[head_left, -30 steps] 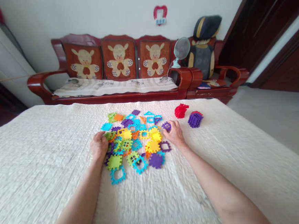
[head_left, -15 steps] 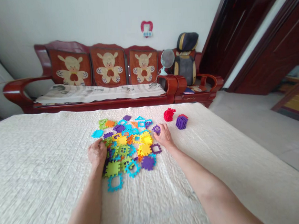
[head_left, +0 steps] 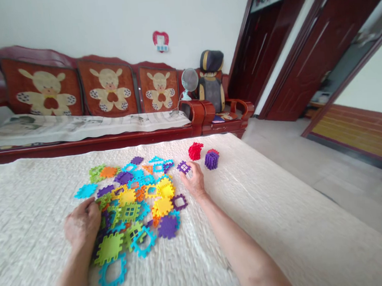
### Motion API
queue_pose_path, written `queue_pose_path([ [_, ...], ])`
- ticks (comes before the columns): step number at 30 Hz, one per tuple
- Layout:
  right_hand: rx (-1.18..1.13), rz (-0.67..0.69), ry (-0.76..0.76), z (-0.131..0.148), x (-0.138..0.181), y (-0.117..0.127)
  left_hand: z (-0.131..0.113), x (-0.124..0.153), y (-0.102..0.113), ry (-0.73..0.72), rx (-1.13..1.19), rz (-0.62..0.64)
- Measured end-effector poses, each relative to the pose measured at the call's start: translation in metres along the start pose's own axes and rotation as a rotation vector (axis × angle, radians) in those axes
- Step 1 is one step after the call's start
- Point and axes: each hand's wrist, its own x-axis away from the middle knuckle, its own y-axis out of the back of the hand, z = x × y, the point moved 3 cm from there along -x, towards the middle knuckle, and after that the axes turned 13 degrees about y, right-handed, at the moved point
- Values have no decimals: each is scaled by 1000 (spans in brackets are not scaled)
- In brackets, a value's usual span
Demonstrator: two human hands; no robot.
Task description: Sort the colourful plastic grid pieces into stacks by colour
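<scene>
Currently, the right hand (head_left: 194, 181) pinches a purple window piece (head_left: 183, 167) at its 11 o'clock; the purple stack (head_left: 211, 161), nearer that hand, lies at the piece's 3 o'clock. The left hand (head_left: 83, 219) curls beside a green piece (head_left: 105, 200), grip indeterminable.

Beside the tile pile (head_left: 127, 197), the palm of the left hand (head_left: 82, 223) is hidden; behind the pile, the sofa (head_left: 111, 142) is cut off leftward.
</scene>
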Motion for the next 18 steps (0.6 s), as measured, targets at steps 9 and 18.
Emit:
queue_pose_path([
  [9, 261, -350, -95, -63, -47, 84, 0, -5, 1, -35, -137, -24],
  [18, 233, -337, -215, -107, -32, 85, -7, 2, 8, -42, -194, -13],
])
